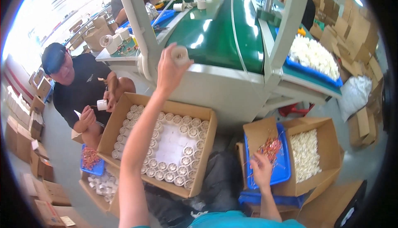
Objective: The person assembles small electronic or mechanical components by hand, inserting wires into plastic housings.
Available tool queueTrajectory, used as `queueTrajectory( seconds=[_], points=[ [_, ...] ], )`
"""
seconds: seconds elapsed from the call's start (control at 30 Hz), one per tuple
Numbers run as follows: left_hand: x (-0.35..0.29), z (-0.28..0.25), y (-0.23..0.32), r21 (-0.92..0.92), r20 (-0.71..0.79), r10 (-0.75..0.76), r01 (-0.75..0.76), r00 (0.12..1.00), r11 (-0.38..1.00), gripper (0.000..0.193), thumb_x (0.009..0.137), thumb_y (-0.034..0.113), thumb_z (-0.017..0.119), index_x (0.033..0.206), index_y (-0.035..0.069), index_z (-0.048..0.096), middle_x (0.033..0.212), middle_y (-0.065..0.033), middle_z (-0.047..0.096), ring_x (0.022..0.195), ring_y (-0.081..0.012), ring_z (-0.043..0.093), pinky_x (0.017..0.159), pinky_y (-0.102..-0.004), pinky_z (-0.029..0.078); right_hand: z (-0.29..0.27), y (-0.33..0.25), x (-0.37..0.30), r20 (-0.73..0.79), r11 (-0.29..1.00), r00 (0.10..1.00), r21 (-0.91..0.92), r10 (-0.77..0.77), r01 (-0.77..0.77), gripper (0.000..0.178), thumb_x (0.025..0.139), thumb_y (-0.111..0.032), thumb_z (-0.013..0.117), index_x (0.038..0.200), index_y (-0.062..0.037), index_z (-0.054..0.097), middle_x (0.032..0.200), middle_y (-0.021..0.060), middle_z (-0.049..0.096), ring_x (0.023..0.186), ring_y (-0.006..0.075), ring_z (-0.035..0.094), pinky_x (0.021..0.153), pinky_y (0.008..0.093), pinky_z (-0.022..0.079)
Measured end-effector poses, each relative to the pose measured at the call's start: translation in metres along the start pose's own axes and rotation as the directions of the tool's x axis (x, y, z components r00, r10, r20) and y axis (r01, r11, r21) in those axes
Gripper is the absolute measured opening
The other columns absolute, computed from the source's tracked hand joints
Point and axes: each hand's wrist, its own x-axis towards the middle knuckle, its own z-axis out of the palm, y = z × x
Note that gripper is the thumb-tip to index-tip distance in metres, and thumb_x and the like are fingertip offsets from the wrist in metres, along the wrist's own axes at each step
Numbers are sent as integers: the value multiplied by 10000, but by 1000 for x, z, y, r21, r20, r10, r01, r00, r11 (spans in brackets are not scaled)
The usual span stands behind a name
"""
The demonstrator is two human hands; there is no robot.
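My left arm reaches forward past the big carton, and my left hand (168, 69) grips a white plastic cup-like cylinder (180, 55) near the end of the green conveyor. Its open end shows a brownish inside. Low at the right, my right hand (262, 171) is over a blue tray (282, 174), beside a pile of thin red and multicoloured wires (270, 147). Its fingers are curled together; whatever they pinch is too small to make out. Under my left arm, a large carton (211, 128) holds rows of similar white cylinders (179, 180) around a bare white middle.
The green conveyor belt (207, 33) runs ahead between pale metal posts (286, 25). Right of the wire tray stands a carton of small white parts (304, 155). At the left a seated co-worker (83, 83) holds a white cylinder. Another blue wire tray (92, 160) lies nearby.
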Motion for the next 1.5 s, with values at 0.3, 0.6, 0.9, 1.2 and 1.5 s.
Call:
queueTrajectory(
  seconds=[0.3,0.6,0.9,1.2,1.5],
  points=[
    [109,78,-125,386,18,-94,80,995,919,638,736,336,825,1229,19,575,1188,-162,609,1067,-365,565,938,-453,446,-19,35,-41,-103,962,957,-6,272,-274,421,773,18,722,1186,45,643,971,131,649,880,189,655,794,310,529],
    [-19,19,-48,287,-179,280,-222,943,932,521,839,157,723,1295,47,497,1276,-173,510,1168,-373,477,989,-456,370,-27,50,-34,-73,963,979,-177,192,-202,376,809,-53,724,1173,16,657,987,160,643,881,251,634,797,339,502],
    [-319,-29,-133,415,463,-424,233,778,879,526,809,170,714,1275,59,495,1192,-184,525,1118,-377,529,937,-492,434,-47,85,-26,-59,930,969,-272,240,-247,374,833,-84,695,1193,9,654,985,174,661,900,269,653,824,376,512],
    [-346,44,-157,643,525,-508,72,683,762,661,753,163,721,1365,151,471,1383,-236,461,1112,-391,584,881,-496,502,-82,88,-48,-239,882,951,-380,196,-278,346,820,-130,696,1146,-17,681,1008,194,654,893,310,663,832,398,510],
    [-284,-15,-82,638,425,-538,181,729,749,590,775,300,785,1254,67,531,1222,-197,564,997,-346,633,801,-438,536,-89,130,-15,-349,807,878,-378,329,-453,293,817,-131,667,1083,-18,717,1019,233,700,958,341,690,850,412,536]
  ],
)
